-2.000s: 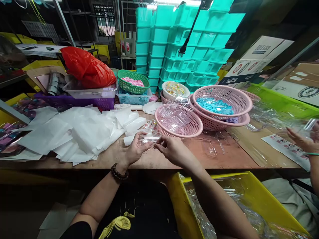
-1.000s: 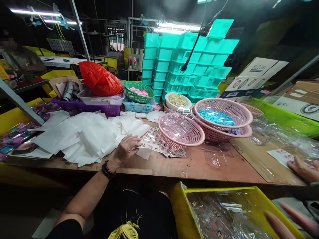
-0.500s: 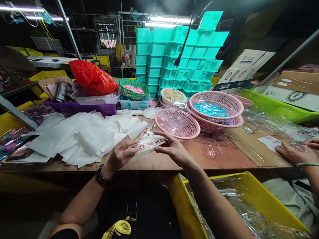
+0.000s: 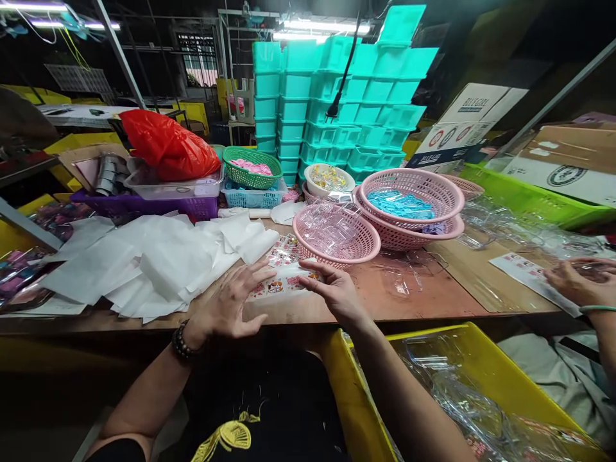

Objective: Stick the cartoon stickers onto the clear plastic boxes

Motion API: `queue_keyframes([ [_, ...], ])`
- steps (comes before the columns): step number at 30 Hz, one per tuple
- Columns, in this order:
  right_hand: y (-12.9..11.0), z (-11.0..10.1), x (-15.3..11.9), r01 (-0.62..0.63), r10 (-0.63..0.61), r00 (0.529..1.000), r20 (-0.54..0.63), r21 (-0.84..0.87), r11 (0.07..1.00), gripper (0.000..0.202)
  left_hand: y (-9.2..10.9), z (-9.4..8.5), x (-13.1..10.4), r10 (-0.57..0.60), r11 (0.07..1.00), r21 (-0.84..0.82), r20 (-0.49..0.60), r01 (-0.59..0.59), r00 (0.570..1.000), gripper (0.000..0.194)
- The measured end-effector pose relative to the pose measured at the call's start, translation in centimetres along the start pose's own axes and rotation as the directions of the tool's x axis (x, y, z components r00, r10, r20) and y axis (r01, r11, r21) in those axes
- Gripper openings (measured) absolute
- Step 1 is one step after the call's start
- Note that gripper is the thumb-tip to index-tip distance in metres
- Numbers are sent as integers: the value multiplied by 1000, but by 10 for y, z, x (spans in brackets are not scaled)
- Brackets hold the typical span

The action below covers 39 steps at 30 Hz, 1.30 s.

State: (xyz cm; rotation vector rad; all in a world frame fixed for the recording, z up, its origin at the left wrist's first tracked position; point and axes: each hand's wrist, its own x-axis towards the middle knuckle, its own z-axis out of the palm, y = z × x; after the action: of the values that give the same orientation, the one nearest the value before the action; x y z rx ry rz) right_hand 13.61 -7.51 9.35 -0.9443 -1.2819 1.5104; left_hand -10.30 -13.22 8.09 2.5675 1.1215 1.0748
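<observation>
A white strip printed with small cartoon figures [image 4: 276,287] lies on the table's near part, between my two hands. My left hand [image 4: 230,298] is at its left end, palm down, thumb spread apart from the fingers. Over the strip's right end, my right hand [image 4: 332,290] has thumb and forefinger apart, near or touching the strip. Just behind is another printed sheet [image 4: 285,249], partly under the rim of a pink basket [image 4: 363,247] holding clear plastic pieces. A heap of white paper sheets [image 4: 158,256] spreads to the left.
Pink baskets with blue pieces [image 4: 409,224] stand behind right. A yellow bin [image 4: 486,366] of clear plastic parts is below the table edge. At the right, another person's hand [image 4: 575,282] is beside a printed sheet [image 4: 522,273]. Teal boxes [image 4: 337,96] are stacked behind.
My left hand has let go of the strip and opened, thumb swinging out. The strip lies lower and flatter. The other person's hand has moved to the right. The view has shifted slightly.
</observation>
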Motion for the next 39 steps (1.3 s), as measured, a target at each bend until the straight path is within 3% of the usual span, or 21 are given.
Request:
queue_keyframes([
  [2, 2, 1, -4, 40, -39, 998, 43, -18, 999, 48, 11, -4, 5, -128, 989, 76, 39, 125, 991, 86],
  [3, 2, 1, -6, 62, -61, 996, 58, -31, 998, 49, 15, -4, 9, -183, 976, 125, 11, 180, 983, 84],
  [7, 5, 4, -14, 154, -141, 986, 88, -156, 976, 47, 18, 3, 22, -290, 917, 252, -109, 308, 951, 53],
  [12, 4, -1, -23, 162, -142, 986, 83, -341, 926, 44, 9, 7, 30, -303, 952, 19, -59, 305, 951, 15],
  [14, 0, -5, -26, 211, -196, 977, 84, -529, 822, 36, 5, 6, 31, -328, 940, -91, 22, 329, 944, 9],
  [16, -8, -9, -28, 291, -313, 944, 105, -715, 636, 22, 1, 4, 33, -322, 926, -163, 126, 340, 938, 11],
  [18, -15, -11, -27, 369, -402, 900, 167, -783, 501, 12, -3, 3, 34, -291, 920, -207, 213, 334, 933, 16],
  [19, -18, -12, -27, 403, -413, 888, 201, -773, 489, 10, -6, 2, 35, -271, 919, -223, 244, 326, 931, 18],
  [22, -20, -13, -22, 407, -323, 911, 255, -670, 621, 10, -11, 1, 36, -231, 914, -255, 310, 315, 922, 25],
  [25, -16, -15, -18, 338, -256, 941, 220, -616, 711, 13, -15, 3, 35, -273, 875, -289, 370, 389, 888, 33],
  [29, -9, -18, -14, 378, -332, 922, 201, -661, 648, 11, -20, 12, 34, -372, 682, -445, 472, 580, 800, 29],
  [32, -5, -20, -14, 400, -329, 914, 239, -669, 627, 9, -24, 21, 33, -412, 564, -501, 518, 656, 749, 30],
  [36, 0, -22, -12, 368, -268, 930, 253, -673, 642, 14, -30, 28, 31, -392, 522, -510, 568, 684, 723, 34],
  [39, 5, -25, -9, 365, -317, 924, 215, -744, 559, 15, -33, 30, 30, -377, 558, -478, 583, 679, 720, 41],
])
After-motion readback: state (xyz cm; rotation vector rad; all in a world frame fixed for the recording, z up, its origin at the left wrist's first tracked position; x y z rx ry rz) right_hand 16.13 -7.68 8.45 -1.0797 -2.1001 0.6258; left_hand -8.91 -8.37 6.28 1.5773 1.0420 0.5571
